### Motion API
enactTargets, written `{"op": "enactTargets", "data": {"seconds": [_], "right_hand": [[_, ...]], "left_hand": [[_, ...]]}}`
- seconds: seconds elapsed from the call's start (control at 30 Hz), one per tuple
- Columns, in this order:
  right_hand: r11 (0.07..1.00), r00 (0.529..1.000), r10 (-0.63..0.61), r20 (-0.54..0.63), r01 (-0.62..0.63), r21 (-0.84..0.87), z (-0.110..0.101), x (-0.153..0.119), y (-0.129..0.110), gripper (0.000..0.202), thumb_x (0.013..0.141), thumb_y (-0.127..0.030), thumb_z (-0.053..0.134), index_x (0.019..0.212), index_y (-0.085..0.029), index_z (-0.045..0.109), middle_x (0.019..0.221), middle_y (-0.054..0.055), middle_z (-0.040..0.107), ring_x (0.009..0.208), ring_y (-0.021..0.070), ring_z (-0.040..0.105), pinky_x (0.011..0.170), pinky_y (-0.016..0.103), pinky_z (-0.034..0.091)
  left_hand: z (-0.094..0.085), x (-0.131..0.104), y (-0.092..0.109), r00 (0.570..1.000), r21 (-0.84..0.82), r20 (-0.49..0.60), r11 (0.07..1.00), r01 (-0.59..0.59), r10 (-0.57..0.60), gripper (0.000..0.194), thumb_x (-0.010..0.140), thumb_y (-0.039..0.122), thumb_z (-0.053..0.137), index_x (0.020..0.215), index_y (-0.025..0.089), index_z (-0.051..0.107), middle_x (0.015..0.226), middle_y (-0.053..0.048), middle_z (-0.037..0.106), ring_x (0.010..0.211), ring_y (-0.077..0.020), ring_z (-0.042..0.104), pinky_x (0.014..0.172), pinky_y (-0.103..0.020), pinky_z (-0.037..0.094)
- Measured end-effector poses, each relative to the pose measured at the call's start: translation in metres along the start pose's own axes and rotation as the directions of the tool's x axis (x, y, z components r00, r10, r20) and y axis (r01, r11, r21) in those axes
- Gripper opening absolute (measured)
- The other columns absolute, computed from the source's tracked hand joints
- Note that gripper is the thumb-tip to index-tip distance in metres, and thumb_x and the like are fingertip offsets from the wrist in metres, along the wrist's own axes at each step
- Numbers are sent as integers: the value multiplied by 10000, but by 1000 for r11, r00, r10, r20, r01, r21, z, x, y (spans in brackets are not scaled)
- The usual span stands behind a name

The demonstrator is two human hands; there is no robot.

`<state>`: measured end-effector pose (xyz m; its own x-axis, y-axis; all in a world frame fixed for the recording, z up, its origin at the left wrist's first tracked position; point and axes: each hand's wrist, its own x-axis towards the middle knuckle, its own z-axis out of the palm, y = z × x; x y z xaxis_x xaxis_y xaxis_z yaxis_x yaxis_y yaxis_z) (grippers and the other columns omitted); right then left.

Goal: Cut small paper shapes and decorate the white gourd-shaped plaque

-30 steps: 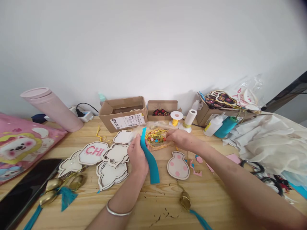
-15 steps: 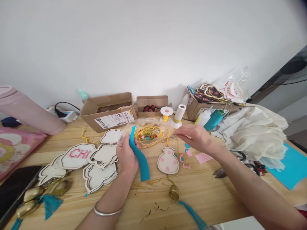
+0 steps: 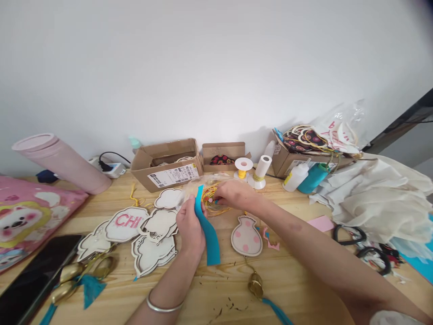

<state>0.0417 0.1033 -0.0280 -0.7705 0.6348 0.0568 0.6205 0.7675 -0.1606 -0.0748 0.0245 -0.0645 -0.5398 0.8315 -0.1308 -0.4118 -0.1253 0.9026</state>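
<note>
My left hand (image 3: 191, 221) is closed on a teal strip (image 3: 209, 234) that hangs down toward the table. Just behind it lies a clear bag (image 3: 192, 184) with coiled yellow cords and small coloured beads. My right hand (image 3: 233, 194) reaches over the bag, its fingertips down among the yellow cords (image 3: 210, 192); whether they grip anything is hidden. Below my right hand a pouch-shaped plaque with pink dots (image 3: 246, 237) lies flat, tied to a brass bell (image 3: 255, 285) with a teal tassel.
Cloud-shaped plaques (image 3: 154, 248), more bells (image 3: 103, 266) and a phone (image 3: 40, 271) lie left. Cardboard boxes (image 3: 145, 174), thread spools (image 3: 262, 170) and a glue bottle (image 3: 295, 176) stand behind. Scissors (image 3: 350, 234) and crumpled cream cloth (image 3: 382, 194) are right.
My right hand has moved left from the bag's right end to the cords and beads. The view has shifted, so the table's things appear further right. My left hand still holds the strip.
</note>
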Motion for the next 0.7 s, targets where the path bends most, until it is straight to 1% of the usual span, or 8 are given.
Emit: {"op": "enactTargets", "data": {"seconds": [0.1, 0.17, 0.3, 0.4, 0.43, 0.5, 0.6, 0.7], "right_hand": [[999, 1000, 16, -6, -16, 39, 9, 6, 3, 55, 685, -230, 651, 651, -203, 687, 651, 23, 662, 599, 162, 556, 457, 248, 284], [996, 999, 13, -33, -10, 94, 12, 8, 6, 60, 689, -241, 647, 644, -215, 677, 640, 0, 655, 585, 143, 543, 461, 241, 290], [972, 995, 13, -95, 9, 233, 15, 4, 17, 118, 773, -284, 582, 731, -228, 678, 716, -29, 663, 620, 104, 546, 519, 215, 366], [911, 975, 127, -181, -42, 410, 6, -12, 25, 214, 839, -312, 496, 822, -184, 667, 755, 8, 661, 620, 96, 550, 536, 210, 413], [838, 948, 222, -226, -68, 541, 1, -21, 25, 229, 832, -333, 506, 830, -166, 661, 748, 20, 656, 617, 101, 550, 531, 216, 420], [622, 875, 412, -254, -66, 780, -12, -41, 22, 228, 772, -375, 582, 793, -160, 654, 718, 17, 642, 610, 106, 550, 515, 221, 424], [375, 853, 498, -157, -48, 926, -28, -70, 7, 178, 680, -340, 676, 647, -167, 649, 838, 30, 659, 730, 124, 590, 577, 226, 460], [243, 860, 505, -71, -62, 968, -27, -89, -12, 140, 641, -299, 701, 605, -173, 654, 852, 34, 675, 764, 137, 612, 629, 250, 488]], "left_hand": [[0, 0, 1, 1000, 14, -7, 1000, -5, 5, 291, 740, 339, 562, 516, 171, 481, 432, 50, 489, 414, -83, 401, 416, -209, 324], [-1, 0, 3, 1000, 28, -14, 1000, 6, -6, 296, 743, 347, 556, 515, 173, 482, 431, 50, 486, 409, -84, 401, 416, -210, 326], [-1, 0, 6, 1000, 58, -19, 998, -11, 12, 299, 757, 368, 550, 536, 172, 503, 457, 47, 502, 420, -85, 424, 428, -205, 349], [0, -3, 10, 997, 99, 28, 993, -69, 66, 308, 781, 394, 530, 573, 168, 537, 504, 32, 540, 458, -93, 477, 479, -209, 401], [1, -5, 11, 995, 124, 60, 989, -86, 79, 308, 787, 397, 525, 584, 166, 547, 523, 24, 557, 475, -99, 499, 496, -212, 416], [2, -11, 14, 986, 185, 141, 977, -111, 85, 295, 790, 391, 529, 608, 163, 574, 563, 3, 592, 515, -115, 540, 519, -218, 437], [4, -20, 15, 957, 291, 289, 948, -125, 37, 257, 771, 383, 560, 671, 158, 634, 618, -33, 639, 557, -146, 580, 517, -232, 455], [5, -29, 14, 901, 366, 433, 919, -144, -31, 242, 756, 383, 580, 732, 161, 675, 633, -48, 662, 567, -169, 604, 516, -250, 471]]}}
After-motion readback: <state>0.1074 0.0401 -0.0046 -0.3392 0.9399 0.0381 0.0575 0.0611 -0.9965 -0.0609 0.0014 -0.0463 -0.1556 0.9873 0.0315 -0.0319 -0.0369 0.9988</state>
